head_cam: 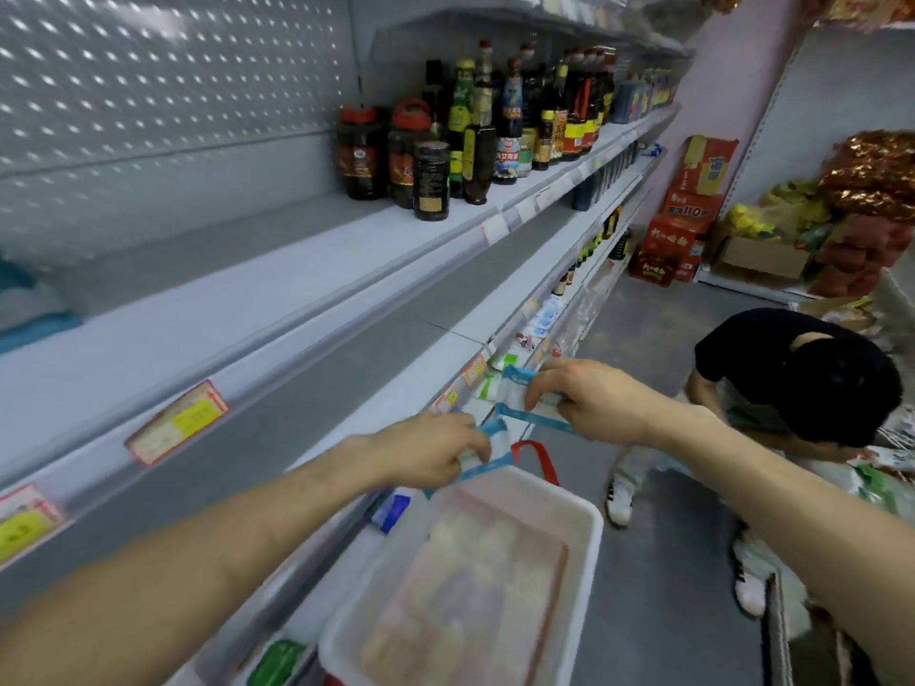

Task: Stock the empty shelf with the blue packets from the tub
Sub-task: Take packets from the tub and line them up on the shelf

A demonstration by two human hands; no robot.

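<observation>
Stocking run, seen from my remote seat: over the white plastic tub, the left hand pinches one flat blue-and-white packet while the right hand grips a second blue-and-white packet, its long side lying roughly left to right. The bare grey shelf lies up and left of both, nearer the left hand; I'd place that packet first.

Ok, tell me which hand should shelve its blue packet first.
Left, probably. The left hand grips a blue packet right beside the empty shelf; the right hand is farther out.
</observation>
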